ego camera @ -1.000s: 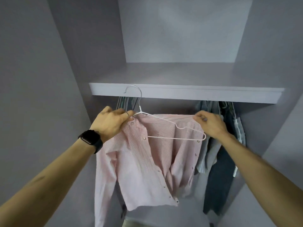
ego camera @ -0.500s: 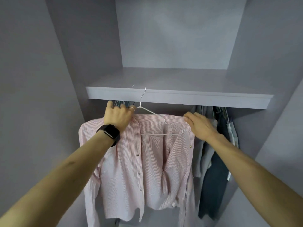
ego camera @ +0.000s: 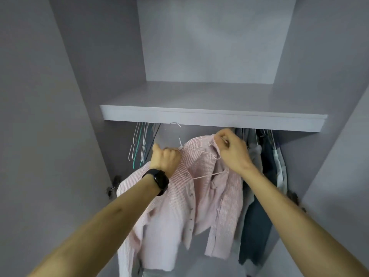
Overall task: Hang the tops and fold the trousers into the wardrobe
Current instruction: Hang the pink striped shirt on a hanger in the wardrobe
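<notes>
A pink striped button shirt (ego camera: 201, 196) hangs on a white wire hanger (ego camera: 207, 174) under the wardrobe's grey shelf (ego camera: 213, 118). My left hand (ego camera: 166, 158), with a black watch on its wrist, grips the hanger's neck and the shirt's left shoulder. The hanger's hook (ego camera: 176, 129) reaches up just below the shelf's front edge; the rail is hidden behind it. My right hand (ego camera: 232, 150) pinches the shirt's right shoulder together with the hanger's end, raised higher than the left, so the hanger is tilted.
Several bare wire hangers (ego camera: 139, 144) hang at the left under the shelf. Grey and dark blue garments (ego camera: 263, 176) hang at the right, close behind my right arm. Grey wardrobe walls close in on both sides. Hinges (ego camera: 112, 186) sit on the left wall.
Both hands have carried the shirt deeper under the shelf. My right hand rose and closed on the shirt's shoulder, tilting the hanger. The hook now sits below the shelf edge.
</notes>
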A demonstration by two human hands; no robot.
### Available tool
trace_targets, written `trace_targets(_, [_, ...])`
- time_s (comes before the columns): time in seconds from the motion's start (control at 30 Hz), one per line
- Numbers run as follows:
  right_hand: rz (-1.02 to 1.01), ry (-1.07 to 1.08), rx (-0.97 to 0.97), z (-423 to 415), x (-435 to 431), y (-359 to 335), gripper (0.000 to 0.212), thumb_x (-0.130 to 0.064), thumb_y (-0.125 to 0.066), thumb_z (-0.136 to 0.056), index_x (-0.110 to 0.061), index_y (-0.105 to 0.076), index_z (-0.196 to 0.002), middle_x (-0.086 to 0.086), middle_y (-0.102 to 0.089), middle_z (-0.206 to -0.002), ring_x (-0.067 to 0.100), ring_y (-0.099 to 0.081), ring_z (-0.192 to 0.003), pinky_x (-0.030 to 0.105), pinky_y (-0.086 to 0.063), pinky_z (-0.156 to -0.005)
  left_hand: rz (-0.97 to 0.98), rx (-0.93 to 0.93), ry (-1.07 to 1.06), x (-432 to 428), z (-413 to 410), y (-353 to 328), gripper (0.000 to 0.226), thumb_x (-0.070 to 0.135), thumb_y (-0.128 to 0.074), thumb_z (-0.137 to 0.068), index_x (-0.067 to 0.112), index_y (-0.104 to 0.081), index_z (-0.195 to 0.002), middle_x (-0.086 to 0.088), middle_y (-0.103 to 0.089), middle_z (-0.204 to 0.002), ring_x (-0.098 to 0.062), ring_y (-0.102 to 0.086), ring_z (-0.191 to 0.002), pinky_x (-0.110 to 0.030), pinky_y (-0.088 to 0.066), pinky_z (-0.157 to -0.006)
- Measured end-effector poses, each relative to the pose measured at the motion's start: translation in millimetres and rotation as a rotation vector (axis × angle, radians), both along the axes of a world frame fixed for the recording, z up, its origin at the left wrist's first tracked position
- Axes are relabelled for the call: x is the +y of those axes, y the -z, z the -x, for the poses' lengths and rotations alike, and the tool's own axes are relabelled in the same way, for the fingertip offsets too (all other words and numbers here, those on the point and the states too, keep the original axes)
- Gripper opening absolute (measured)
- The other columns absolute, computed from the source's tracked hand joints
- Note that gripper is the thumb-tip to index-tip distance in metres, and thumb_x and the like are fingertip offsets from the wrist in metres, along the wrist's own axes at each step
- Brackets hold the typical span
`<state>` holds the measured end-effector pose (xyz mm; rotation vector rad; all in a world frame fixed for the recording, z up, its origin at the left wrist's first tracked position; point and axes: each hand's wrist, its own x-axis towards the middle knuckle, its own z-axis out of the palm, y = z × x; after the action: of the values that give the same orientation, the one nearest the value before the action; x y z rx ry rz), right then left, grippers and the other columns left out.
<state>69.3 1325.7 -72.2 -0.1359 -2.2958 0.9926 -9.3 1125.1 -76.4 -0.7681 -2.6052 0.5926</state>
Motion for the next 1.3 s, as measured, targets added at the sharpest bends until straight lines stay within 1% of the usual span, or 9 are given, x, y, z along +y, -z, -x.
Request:
trace_targets(0.13, [-0.143, 0.05, -0.184, -20, 38, 49, 0.013, -0.022, -0.054, -0.104, -0.015, -0.063, -0.1, -0.002, -0.07, -0.096, 0.021, -0.065, -0.093, 0.034, -0.047, -0.081, -0.02, 0.044, 0.005, -28, 6, 0, 0.033, 0.011, -0.036, -0.103, 0.012, -0.045, -0.135, -0.004, -0.064, -0.117, -0.021, -0.071, -0.089, -0.048, -0.04, -0.099])
trace_targets(0.27, [-0.092, 0.199, -0.312, -16, 49, 75, 0.018, -0.026, -0.044, -0.107, -0.015, -0.052, -0.096, 0.015, -0.065, -0.096, 0.04, -0.06, -0.093, 0.043, -0.043, -0.073, 0.097, 0.099, 0.134, -9, -16, 1, 0.033, 0.004, -0.038, -0.098, 0.008, -0.05, -0.129, -0.006, -0.061, -0.111, -0.018, -0.067, -0.076, -0.04, -0.044, -0.084])
trace_targets(0.4, [0.072, 0.143, -0.262, -7, 25, 77, 0.02, -0.029, -0.045, -0.107, -0.014, -0.054, -0.097, 0.007, -0.064, -0.085, 0.032, -0.061, -0.086, 0.039, -0.042, -0.068, 0.03, -0.012, 0.132, 23, -41, 17, 0.028, -0.004, -0.042, -0.093, 0.01, -0.06, -0.11, -0.001, -0.06, -0.096, -0.013, -0.035, -0.055, -0.028, -0.024, -0.06])
trace_targets(0.63, [-0.071, -0.024, -0.055, -43, -4, 68, 0.008, -0.035, -0.05, -0.104, -0.034, -0.053, -0.096, -0.018, -0.063, -0.075, 0.003, -0.06, -0.063, 0.022, -0.048, -0.059, -0.212, -0.125, 0.069, 17, -31, 37, 0.027, 0.016, -0.041, -0.102, 0.023, -0.059, -0.12, 0.0, -0.067, -0.11, -0.027, -0.067, -0.098, -0.036, -0.032, -0.071])
trace_targets(0.77, [-0.142, -0.301, -0.389, -73, -18, 111, 0.015, -0.043, -0.059, -0.098, -0.039, -0.06, -0.112, -0.022, -0.066, -0.1, 0.001, -0.067, -0.087, 0.039, -0.059, -0.076, -0.442, -0.138, 0.135, -4, -24, 48, 0.028, 0.045, -0.047, -0.101, 0.031, -0.061, -0.122, 0.003, -0.07, -0.106, -0.032, -0.07, -0.087, -0.033, -0.035, -0.067])
trace_targets(0.93, [-0.17, -0.107, -0.296, -46, 12, 79, 0.046, -0.052, -0.062, -0.092, -0.044, -0.048, -0.136, -0.017, -0.051, -0.126, 0.004, -0.053, -0.108, 0.03, -0.047, -0.094, -0.562, 0.073, 0.416, -24, -34, 61, 0.022, 0.036, -0.082, -0.082, 0.025, -0.076, -0.1, 0.005, -0.073, -0.078, -0.026, -0.062, -0.045, -0.031, -0.052, -0.053])
trace_targets(1.03, [-0.405, -0.18, -0.428, -28, 3, 68, 0.009, -0.025, -0.055, -0.101, -0.029, -0.059, -0.108, -0.006, -0.062, -0.095, 0.019, -0.06, -0.086, 0.039, -0.051, -0.075, -0.549, 0.217, 0.564, -35, -30, 55, 0.018, 0.039, -0.076, -0.084, 0.024, -0.079, -0.095, 0.005, -0.067, -0.065, -0.023, -0.058, -0.04, -0.025, -0.049, -0.053])
trace_targets(1.23, [-0.485, -0.019, -0.396, -11, -1, 65, 0.018, -0.011, -0.05, -0.098, -0.011, -0.064, -0.088, 0.012, -0.066, -0.079, 0.032, -0.061, -0.074, 0.039, -0.048, -0.061, -0.797, 0.112, 0.653, -77, -37, 52, 0.022, 0.038, -0.058, -0.097, 0.03, -0.073, -0.111, 0.012, -0.07, -0.088, -0.016, -0.066, -0.071, -0.034, -0.051, -0.073])
trace_targets(1.3, [-0.425, -0.007, -0.406, -9, -2, 70, 0.021, -0.008, -0.05, -0.098, -0.01, -0.063, -0.081, 0.011, -0.062, -0.072, 0.032, -0.059, -0.069, 0.039, -0.044, -0.058, -0.603, 0.005, 0.702, -87, -41, 53, 0.034, 0.056, -0.059, -0.092, 0.036, -0.067, -0.119, 0.015, -0.068, -0.107, -0.01, -0.063, -0.091, -0.033, -0.049, -0.082])
